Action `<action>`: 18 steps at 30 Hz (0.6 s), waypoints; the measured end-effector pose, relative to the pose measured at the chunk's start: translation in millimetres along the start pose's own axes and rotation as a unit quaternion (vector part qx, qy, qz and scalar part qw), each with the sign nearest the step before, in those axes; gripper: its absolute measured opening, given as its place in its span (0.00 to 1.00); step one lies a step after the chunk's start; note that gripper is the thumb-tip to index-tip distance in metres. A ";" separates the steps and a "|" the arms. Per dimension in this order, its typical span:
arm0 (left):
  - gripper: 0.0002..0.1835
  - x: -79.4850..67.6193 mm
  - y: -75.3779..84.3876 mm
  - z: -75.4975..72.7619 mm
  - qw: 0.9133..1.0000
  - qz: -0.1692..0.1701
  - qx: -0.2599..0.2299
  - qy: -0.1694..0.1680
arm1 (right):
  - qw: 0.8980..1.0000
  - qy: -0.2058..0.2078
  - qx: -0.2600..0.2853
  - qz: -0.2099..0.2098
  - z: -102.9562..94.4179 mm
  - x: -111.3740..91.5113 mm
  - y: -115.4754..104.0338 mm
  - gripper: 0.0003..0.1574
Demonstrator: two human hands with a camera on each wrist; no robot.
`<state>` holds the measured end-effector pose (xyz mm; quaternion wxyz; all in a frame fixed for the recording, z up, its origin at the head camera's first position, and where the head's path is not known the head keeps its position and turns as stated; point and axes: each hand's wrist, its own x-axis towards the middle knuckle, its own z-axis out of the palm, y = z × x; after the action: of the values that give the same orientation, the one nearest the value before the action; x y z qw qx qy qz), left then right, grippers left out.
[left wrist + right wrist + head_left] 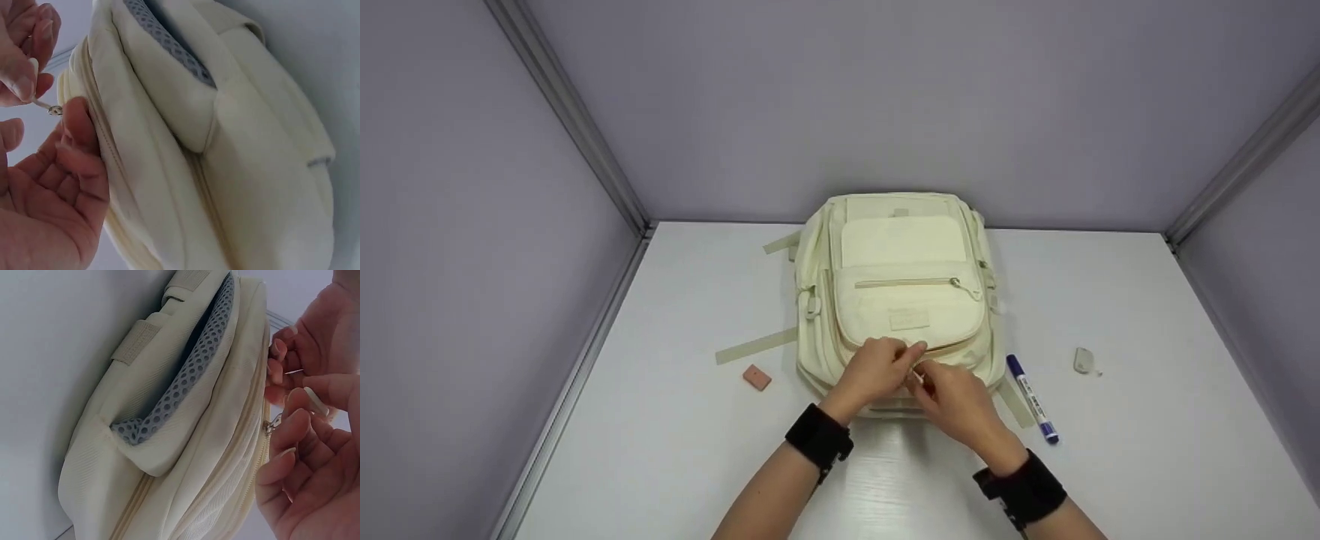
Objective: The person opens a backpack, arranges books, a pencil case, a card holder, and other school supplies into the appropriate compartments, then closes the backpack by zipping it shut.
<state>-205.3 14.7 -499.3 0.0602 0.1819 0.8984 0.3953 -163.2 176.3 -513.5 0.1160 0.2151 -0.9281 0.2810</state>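
Observation:
A cream backpack (911, 247) lies with its front pockets up, its lower end towards me. My right hand (956, 401) pinches the cord pull (316, 401) of a zipper between thumb and fingers. A metal slider (55, 111) joins that pull to the zipper at the bag's edge. Close beside it, my left hand (877, 371) touches the backpack with bent fingers (81, 126), its thumb held away from the fabric. In the head view both hands cover part of the lower front.
A reddish block (757, 377) lies left of the bag. To its right are a blue-and-white marker (1033, 399) and a small pale case (1084, 360). Straps (756, 346) stick out at the sides. Grey panels (885, 105) enclose the white table (682, 450).

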 end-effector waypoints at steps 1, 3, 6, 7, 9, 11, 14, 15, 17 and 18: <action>0.25 1.3 -0.8 0.6 0.999 -0.011 -0.031 -0.018 | 1.000 -0.011 0.013 -0.011 -0.6 -0.2 0.9 0.09; 0.20 3.7 -2.4 1.7 0.997 -0.017 -0.065 -0.041 | 0.998 -0.034 0.044 -0.030 -2.9 -0.1 3.9 0.07; 0.13 4.9 -3.4 2.8 0.995 -0.014 -0.081 -0.060 | 0.995 -0.024 0.075 -0.064 -8.5 2.5 11.2 0.09; 0.11 4.7 -3.4 3.2 0.995 -0.012 -0.076 -0.063 | 0.994 -0.001 0.072 -0.080 -10.1 4.4 14.8 0.11; 0.10 3.5 -2.3 4.4 0.997 -0.010 -0.050 -0.060 | 0.992 0.056 0.049 -0.103 -12.3 9.8 23.0 0.16; 0.10 2.5 -1.3 6.0 0.999 0.000 -0.009 -0.045 | 0.986 0.113 0.011 -0.123 -11.7 16.0 32.3 0.21; 0.10 0.7 -0.1 8.8 0.997 0.010 0.071 -0.012 | 0.984 0.122 -0.039 -0.123 -9.8 22.2 43.8 0.26; 0.10 0.1 0.1 9.4 0.996 0.013 0.092 -0.003 | 0.985 0.113 -0.049 -0.121 -9.2 23.2 46.4 0.26; 0.10 -1.6 0.3 10.1 0.991 0.019 0.129 0.013 | 0.986 0.097 -0.060 -0.118 -8.0 24.2 50.0 0.24; 0.10 -2.5 0.1 10.1 0.989 0.023 0.145 0.019 | 0.987 0.092 -0.064 -0.117 -7.6 24.4 51.3 0.22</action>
<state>-200.4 20.9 -506.2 0.0071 0.2013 0.9429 0.2652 -207.8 211.0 -523.3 0.2468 0.2878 -0.8978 0.2242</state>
